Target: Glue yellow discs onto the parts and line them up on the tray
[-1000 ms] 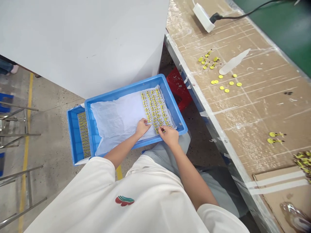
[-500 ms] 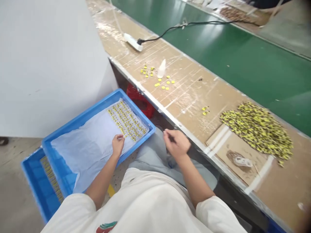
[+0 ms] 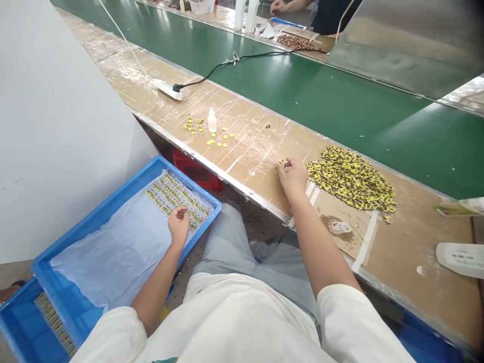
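Note:
My left hand (image 3: 179, 225) hovers at the front part of the blue tray (image 3: 94, 206), its fingers pinched together; anything between them is too small to make out. Rows of small yellow-and-black pieces (image 3: 177, 194) stand beside it on a white cloth (image 3: 117, 247) lining the tray. Over on the workbench, my right hand (image 3: 293, 179) has its thumb and fingers curled together at a small yellow-and-black piece (image 3: 280, 162), just left of a large heap of similar pieces (image 3: 351, 179). The hand partly hides that spot.
A white dropper bottle (image 3: 212, 121) stands among loose yellow discs (image 3: 220, 144). Behind are a power strip (image 3: 168, 89) and a green belt (image 3: 242, 75). Cardboard with glue (image 3: 340, 227) lies before the heap. A second blue tray (image 3: 22, 322) sits lower left. Another person's hand (image 3: 279, 7) shows across the belt.
My right hand has moved from above my lap out onto the workbench, to the few loose pieces by the heap. My left hand stays over the tray. The view has shifted rightward.

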`<act>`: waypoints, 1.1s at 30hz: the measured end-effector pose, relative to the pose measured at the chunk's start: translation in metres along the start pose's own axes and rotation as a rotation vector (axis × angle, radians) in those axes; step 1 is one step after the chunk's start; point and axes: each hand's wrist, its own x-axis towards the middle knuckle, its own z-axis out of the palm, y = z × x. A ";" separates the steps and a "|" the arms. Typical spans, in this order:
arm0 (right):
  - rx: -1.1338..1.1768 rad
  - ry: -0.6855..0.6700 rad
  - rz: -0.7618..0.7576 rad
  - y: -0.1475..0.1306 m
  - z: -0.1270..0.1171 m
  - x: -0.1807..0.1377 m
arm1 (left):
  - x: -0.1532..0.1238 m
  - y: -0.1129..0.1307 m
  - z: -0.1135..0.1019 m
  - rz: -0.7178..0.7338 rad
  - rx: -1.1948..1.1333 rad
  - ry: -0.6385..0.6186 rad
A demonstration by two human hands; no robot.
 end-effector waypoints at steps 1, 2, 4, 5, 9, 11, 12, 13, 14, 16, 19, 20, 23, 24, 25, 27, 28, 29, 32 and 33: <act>0.020 -0.019 0.028 0.000 0.002 0.003 | -0.002 0.005 0.003 0.008 -0.019 -0.011; 0.045 -0.038 0.058 0.000 0.003 0.005 | -0.004 0.009 0.005 0.014 -0.037 -0.024; 0.101 -0.067 0.105 0.001 0.003 0.009 | -0.008 0.017 0.008 0.019 -0.071 -0.049; 0.128 -0.080 0.118 0.001 0.003 0.010 | -0.009 0.020 0.008 0.018 -0.087 -0.063; 0.298 -0.174 0.144 -0.016 0.005 0.000 | -0.011 0.028 0.003 -0.005 -0.154 -0.103; 0.580 -0.291 0.209 -0.039 0.010 -0.018 | -0.011 0.028 -0.005 -0.040 -0.193 -0.119; 0.754 -0.382 0.258 -0.053 0.014 -0.030 | -0.011 0.026 -0.011 -0.067 -0.215 -0.136; 0.906 -0.504 0.304 -0.068 0.018 -0.045 | -0.012 0.024 -0.017 -0.100 -0.240 -0.164; 1.004 -0.643 0.338 -0.083 0.024 -0.061 | -0.012 0.022 -0.023 -0.137 -0.267 -0.206; 1.043 -0.911 0.366 -0.114 0.040 -0.096 | -0.014 0.016 -0.036 -0.217 -0.326 -0.300; 0.973 -1.159 0.347 -0.154 0.072 -0.145 | -0.016 0.005 -0.053 -0.303 -0.416 -0.410; 0.950 -1.216 0.330 -0.165 0.083 -0.159 | -0.016 0.000 -0.058 -0.320 -0.441 -0.428; 0.885 -1.364 0.269 -0.192 0.116 -0.190 | -0.014 -0.015 -0.069 -0.348 -0.487 -0.421; 0.866 -1.399 0.252 -0.199 0.125 -0.197 | -0.013 -0.021 -0.073 -0.354 -0.492 -0.404; 0.851 -1.425 0.238 -0.204 0.133 -0.203 | -0.012 -0.028 -0.076 -0.359 -0.492 -0.384; 0.824 -1.465 0.217 -0.212 0.145 -0.213 | -0.010 -0.041 -0.081 -0.371 -0.478 -0.349; 0.811 -1.487 0.206 -0.215 0.150 -0.217 | -0.009 -0.047 -0.084 -0.377 -0.464 -0.333; 0.797 -1.508 0.193 -0.216 0.154 -0.220 | -0.008 -0.053 -0.086 -0.382 -0.445 -0.316; 0.733 -1.550 0.137 -0.215 0.163 -0.226 | -0.007 -0.070 -0.093 -0.391 -0.352 -0.265; 0.701 -1.549 0.114 -0.213 0.166 -0.226 | -0.006 -0.075 -0.094 -0.390 -0.308 -0.248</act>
